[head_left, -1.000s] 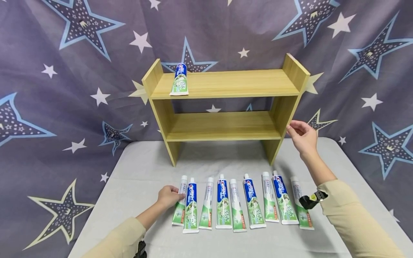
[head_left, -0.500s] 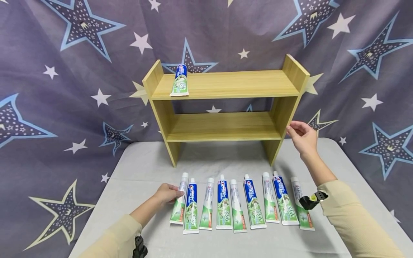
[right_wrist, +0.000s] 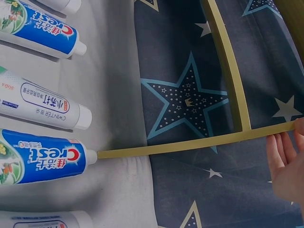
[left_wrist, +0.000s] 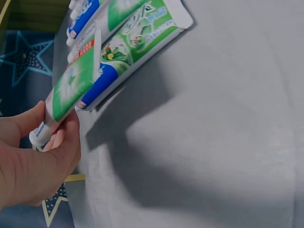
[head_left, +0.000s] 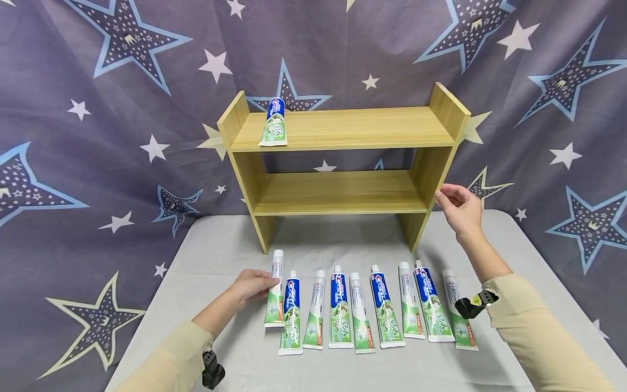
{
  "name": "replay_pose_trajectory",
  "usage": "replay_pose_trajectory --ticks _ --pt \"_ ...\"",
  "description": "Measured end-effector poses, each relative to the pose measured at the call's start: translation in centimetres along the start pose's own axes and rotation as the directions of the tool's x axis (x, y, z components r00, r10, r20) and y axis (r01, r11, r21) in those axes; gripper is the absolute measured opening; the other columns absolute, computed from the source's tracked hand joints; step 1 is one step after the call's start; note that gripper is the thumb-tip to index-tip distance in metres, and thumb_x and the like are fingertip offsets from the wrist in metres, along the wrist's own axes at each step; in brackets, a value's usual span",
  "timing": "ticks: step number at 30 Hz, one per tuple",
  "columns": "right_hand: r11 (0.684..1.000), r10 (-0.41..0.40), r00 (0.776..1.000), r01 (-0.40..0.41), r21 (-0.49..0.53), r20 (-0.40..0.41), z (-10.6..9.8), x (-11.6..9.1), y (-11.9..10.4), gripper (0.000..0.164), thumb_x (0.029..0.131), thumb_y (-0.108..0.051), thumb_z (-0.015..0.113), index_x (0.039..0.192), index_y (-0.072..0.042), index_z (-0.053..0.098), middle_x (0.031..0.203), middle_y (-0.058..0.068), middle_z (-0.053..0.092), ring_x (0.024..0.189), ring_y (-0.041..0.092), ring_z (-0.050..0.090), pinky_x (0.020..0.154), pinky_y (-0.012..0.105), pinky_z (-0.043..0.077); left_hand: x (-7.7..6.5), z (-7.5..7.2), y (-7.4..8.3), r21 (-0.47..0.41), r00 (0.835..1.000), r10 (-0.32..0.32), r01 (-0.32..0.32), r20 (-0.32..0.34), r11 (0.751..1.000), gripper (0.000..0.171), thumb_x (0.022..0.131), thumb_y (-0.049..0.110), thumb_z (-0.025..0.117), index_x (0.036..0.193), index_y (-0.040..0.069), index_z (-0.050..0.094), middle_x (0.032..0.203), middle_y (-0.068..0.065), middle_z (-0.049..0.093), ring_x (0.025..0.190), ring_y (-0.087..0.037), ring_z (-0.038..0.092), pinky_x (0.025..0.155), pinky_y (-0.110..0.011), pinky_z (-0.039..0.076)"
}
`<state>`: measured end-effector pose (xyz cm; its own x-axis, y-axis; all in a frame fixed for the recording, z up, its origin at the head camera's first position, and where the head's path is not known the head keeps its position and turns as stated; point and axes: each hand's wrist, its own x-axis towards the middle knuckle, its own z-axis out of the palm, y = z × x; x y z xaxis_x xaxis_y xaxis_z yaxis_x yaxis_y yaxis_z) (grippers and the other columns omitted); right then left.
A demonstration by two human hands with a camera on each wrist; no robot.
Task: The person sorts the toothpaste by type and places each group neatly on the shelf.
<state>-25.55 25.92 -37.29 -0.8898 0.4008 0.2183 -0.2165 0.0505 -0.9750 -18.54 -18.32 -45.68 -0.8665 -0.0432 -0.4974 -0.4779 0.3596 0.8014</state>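
My left hand [head_left: 251, 285] pinches a slim white-and-green toothpaste tube [head_left: 274, 307] near its cap, between thumb and fingers. In the left wrist view that toothpaste tube [left_wrist: 71, 90] is raised off the cloth, tilted, cap in the hand. Just right of it lies a blue-and-green Crest toothpaste tube [head_left: 292, 313]. My right hand [head_left: 462, 211] rests its thumb and fingertips against the outer side of a wooden two-tier shelf [head_left: 352, 128]. Seen from the right wrist, the fingers [right_wrist: 280, 149] touch the side panel's edge. Another Crest tube [head_left: 274, 122] lies on the top board's left end.
Several more toothpaste tubes, blue Crest ones [head_left: 339, 310] and slim white ones [head_left: 361, 313], lie in a row on the grey-white tablecloth [head_left: 343, 370], caps toward the shelf. The lower board [head_left: 338, 190] sits above the table. A star-patterned curtain [head_left: 122, 218] hangs behind.
My left hand has lifted the slim white-and-green tube off the cloth and moved it slightly forward toward the shelf. The right hand stays at the shelf's side.
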Motion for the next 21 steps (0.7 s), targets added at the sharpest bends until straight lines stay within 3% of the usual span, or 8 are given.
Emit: replay_pose_trajectory --ticks 8,21 --pt "1.000 0.012 1.000 -0.012 0.007 -0.001 0.0 -0.1 0.0 0.020 0.084 0.003 0.066 0.084 -0.016 0.064 0.070 -0.020 0.066 0.066 -0.008 0.061 0.062 0.003 0.052 0.2 0.2 1.1 -0.065 0.997 0.032 -0.028 0.064 0.997 0.036 0.087 0.008 0.068 0.115 -0.011 0.057 0.083 -0.006 0.068 0.067 -0.008 0.062 0.066 -0.019 0.058" --pt "0.999 0.011 1.000 -0.011 0.038 -0.008 0.0 0.0 0.2 0.022 0.084 0.004 0.066 0.082 -0.018 0.064 0.070 -0.019 0.066 0.066 -0.007 0.062 0.062 0.004 0.053 -0.3 0.5 3.2 -0.176 0.987 0.051 -0.024 0.149 0.984 0.040 0.087 0.005 0.067 0.120 -0.012 0.053 0.077 0.001 0.068 0.070 -0.005 0.065 0.073 -0.022 0.061"
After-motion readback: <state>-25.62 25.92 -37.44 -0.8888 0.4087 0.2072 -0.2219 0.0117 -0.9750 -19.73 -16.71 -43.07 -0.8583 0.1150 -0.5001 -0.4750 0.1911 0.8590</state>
